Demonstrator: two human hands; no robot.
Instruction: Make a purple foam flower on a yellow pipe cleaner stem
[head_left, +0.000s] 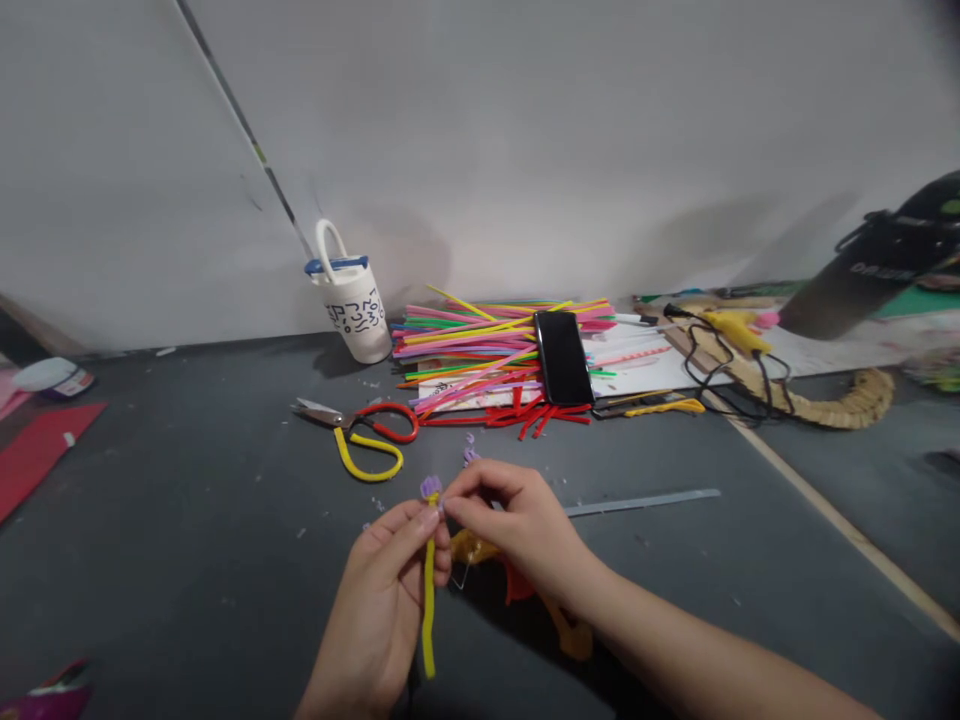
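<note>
Attention centred on a slender, fuzzy yellow stem point(429, 610), held nearly upright above the dark grey tabletop point(187, 480), with a small lilac tuft point(430, 487) at its upper end. The left hand point(386, 580) was closed on the stem just below the tuft, thumb pressed over curled fingers, and the long tail of the stem hung down beside the palm. The right hand point(517, 525) came in from the other side, thumb and forefinger drawn into a narrow pinch right beside the join; from where I stood, I could not tell whether the pinch had caught the yellow, the lilac or nothing.

It looked to me like close work on the join, shaping or fastening where yellow met lilac. The next move seemed to call for a firm left hold and light right fingertips, since a hard squeeze might crush the tuft or let it twist.

Beyond the left hand lay the scissors with one red and one yellow handle point(347, 421), blades parted. Another curled lilac piece point(470, 455) rested just past the right fingers. Farther back, a black phone point(566, 358) lay across a bundle of many-coloured fuzzy stems point(465, 350).
</note>
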